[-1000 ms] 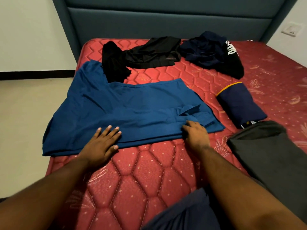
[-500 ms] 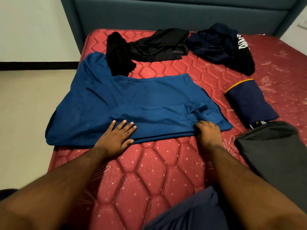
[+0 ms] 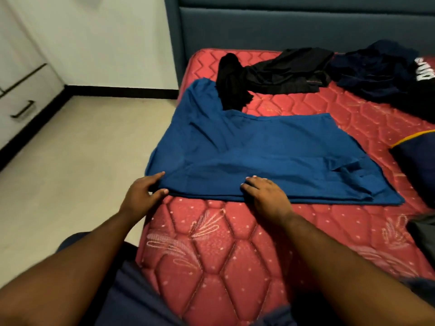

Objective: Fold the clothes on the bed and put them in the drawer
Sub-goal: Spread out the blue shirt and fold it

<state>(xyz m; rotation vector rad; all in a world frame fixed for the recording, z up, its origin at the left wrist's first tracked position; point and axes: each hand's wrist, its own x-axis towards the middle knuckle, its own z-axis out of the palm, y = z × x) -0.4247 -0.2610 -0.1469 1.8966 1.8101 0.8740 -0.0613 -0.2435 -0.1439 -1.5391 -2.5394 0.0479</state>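
Blue garment point(image 3: 259, 161) lies flat on the red mattress point(image 3: 211, 255), its left side overhanging the edge above bare floor point(image 3: 82, 161); left hand point(image 3: 141, 196) pinches its corner, right hand point(image 3: 266, 196) grips its near hem.

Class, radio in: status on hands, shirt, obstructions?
Left hand pinching blue shirt at near-left corner. Right hand gripping near edge. Black garment overlaps far corner.

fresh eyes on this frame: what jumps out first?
The blue garment, spread flat across the near left part of the red quilted mattress, with the left hand at its near left corner and the right hand on its near edge. Behind it, black clothes and a dark navy heap lie unfolded by the headboard.
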